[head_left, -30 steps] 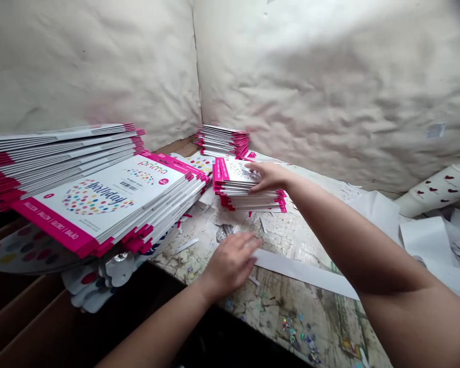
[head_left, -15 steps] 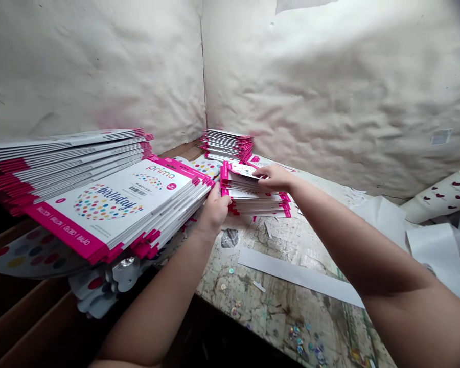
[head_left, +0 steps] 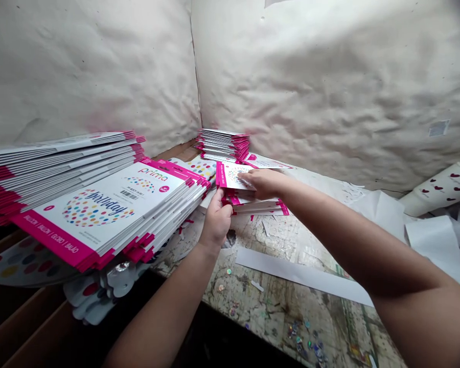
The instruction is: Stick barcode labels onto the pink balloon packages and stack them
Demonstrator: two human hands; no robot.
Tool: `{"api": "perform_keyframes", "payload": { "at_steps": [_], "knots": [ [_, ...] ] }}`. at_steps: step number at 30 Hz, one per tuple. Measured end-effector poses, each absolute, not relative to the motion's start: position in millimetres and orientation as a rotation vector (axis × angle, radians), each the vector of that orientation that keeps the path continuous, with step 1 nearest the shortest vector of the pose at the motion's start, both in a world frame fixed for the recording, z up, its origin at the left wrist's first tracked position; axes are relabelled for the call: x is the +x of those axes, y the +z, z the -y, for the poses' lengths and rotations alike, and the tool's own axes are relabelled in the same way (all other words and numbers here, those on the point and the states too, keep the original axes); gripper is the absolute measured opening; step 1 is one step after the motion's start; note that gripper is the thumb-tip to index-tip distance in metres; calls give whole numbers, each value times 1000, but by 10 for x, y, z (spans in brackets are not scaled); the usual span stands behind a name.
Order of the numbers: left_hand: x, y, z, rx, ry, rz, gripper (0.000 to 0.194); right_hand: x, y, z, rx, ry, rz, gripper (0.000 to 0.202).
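Observation:
In the middle, a small bundle of pink and white balloon packets (head_left: 230, 176) is held between both hands, above a stack of like packets (head_left: 262, 207) on the table. My left hand (head_left: 216, 220) grips the bundle's near left edge, thumb against the pink border. Across the top and right side of the bundle lies my right hand (head_left: 264, 182), its fingers closed around that side; the fingers' undersides are hidden. A large pile of "prima" birthday packets (head_left: 111, 199) fills the left, and a further stack (head_left: 224, 144) stands in the back corner.
A white paper strip (head_left: 302, 273) lies across the worn table (head_left: 260, 317). Crumpled white paper (head_left: 429, 240) and a white roll with hearts (head_left: 444, 189) are at the right. Dotted balloon material (head_left: 92, 291) hangs below the left pile. Papered walls (head_left: 310, 76) meet behind.
My right hand has moved slightly left and down, its fingers now around the upper packets. The bundle stands out more from the stack below. The view has shifted slightly.

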State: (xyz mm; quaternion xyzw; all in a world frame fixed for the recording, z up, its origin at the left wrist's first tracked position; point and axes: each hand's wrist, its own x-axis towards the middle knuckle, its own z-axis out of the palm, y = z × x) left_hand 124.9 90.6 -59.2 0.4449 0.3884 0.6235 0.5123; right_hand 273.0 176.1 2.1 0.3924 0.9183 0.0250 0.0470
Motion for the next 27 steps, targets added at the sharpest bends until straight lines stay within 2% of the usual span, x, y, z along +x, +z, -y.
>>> {"api": "perform_keyframes", "payload": {
  "at_steps": [5,10,16,18,21,23,24,27],
  "knots": [
    [1189,-616,-936,1040,1478,-905,69,2760,45,-1788,1149,9,-2783,54],
    [1209,-532,-935,1021,1459,-887,73,2767,-24,-1720,1136,130,-2849,60],
    [1251,-503,-872,1148,1390,-856,74,2804,-300,-1626,1559,306,-2957,42],
    [1249,-540,-811,1299,1425,-1013,67,2825,-342,-1632,1640,321,-2984,36],
    [1289,-590,-693,1655,1567,-1274,41,2885,-237,-1675,1779,310,-3052,32],
    [1348,-594,-643,1786,1406,-1164,25,2960,-63,-1648,1885,314,-3132,32],
    [1379,-586,-635,1737,1250,-1036,22,3010,38,-1586,1905,320,-3192,32],
    [1429,-532,-656,1381,910,-666,40,3210,286,-1125,1740,317,-3428,31]
  ]
}}
